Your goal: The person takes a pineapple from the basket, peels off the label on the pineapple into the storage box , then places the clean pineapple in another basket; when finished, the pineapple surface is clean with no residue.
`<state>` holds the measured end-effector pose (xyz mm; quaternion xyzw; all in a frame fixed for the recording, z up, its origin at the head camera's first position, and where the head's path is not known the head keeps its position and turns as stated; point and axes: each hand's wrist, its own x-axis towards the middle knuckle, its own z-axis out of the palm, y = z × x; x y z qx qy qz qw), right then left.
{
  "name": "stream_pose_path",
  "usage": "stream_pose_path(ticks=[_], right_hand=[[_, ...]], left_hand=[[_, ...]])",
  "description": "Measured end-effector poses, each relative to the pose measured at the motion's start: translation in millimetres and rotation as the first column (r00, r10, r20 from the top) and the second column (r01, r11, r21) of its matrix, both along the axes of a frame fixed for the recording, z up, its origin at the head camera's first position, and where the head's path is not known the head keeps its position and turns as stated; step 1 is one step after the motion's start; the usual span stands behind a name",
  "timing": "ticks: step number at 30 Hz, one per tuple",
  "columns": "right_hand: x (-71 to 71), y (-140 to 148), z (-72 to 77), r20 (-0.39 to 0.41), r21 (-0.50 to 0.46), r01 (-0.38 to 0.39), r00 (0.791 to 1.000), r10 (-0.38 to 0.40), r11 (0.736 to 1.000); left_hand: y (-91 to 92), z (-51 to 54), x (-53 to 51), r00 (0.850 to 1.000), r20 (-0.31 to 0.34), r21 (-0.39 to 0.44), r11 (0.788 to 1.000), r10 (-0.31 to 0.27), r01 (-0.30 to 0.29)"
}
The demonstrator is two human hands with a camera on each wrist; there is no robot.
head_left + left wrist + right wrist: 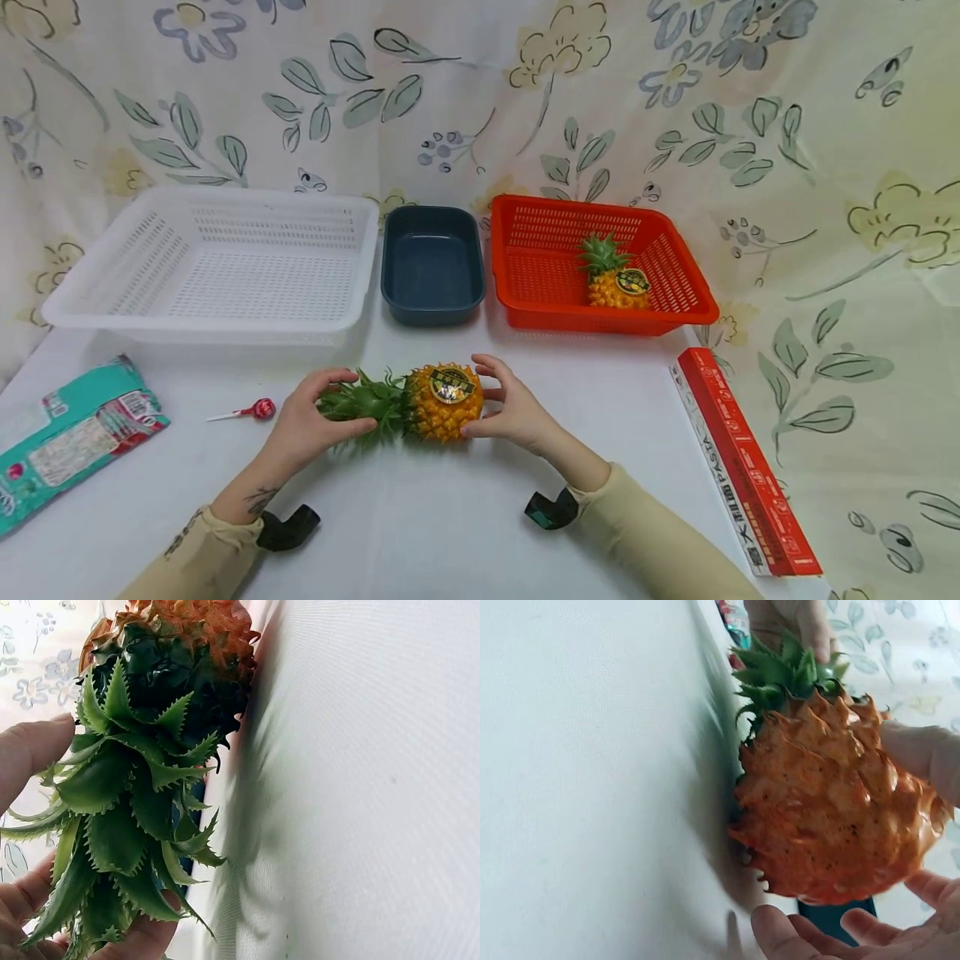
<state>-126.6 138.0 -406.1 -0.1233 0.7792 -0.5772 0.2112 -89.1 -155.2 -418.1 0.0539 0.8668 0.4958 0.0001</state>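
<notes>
A small orange pineapple (442, 417) with a green crown and a round dark label lies on its side at the middle of the white table, crown to the left. My left hand (303, 421) holds the crown (116, 817), its thumb on one side and fingers curved round the leaves. At the fruit's base end is my right hand (517, 412), fingers spread and loosely bent. Its thumb (919, 750) touches the spiky skin in the right wrist view, while several fingertips stand apart below the base.
Behind the hands stand a white basket (352, 312), a dark blue tub (431, 315) and a red basket (540, 315) holding another pineapple (611, 287). A lollipop (262, 408) and a teal packet (75, 442) lie left; a long red pasta box (750, 467) lies right.
</notes>
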Motion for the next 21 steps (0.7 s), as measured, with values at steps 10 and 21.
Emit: stream_pose_path(ticks=[10, 21], right_hand=[[1.0, -9.7, -3.8, -0.025, 0.010, -0.039, 0.999, 0.040, 0.999], [-18.4, -10.1, -3.8, -0.057, 0.075, 0.016, 0.998, -0.012, 0.997]], left_hand=[[2.7, -1.2, -4.0, 0.998, -0.063, 0.007, 1.000, 0.027, -0.026], [6.5, -1.8, -25.0, 0.998, -0.033, 0.008, 0.998, 0.057, -0.057]])
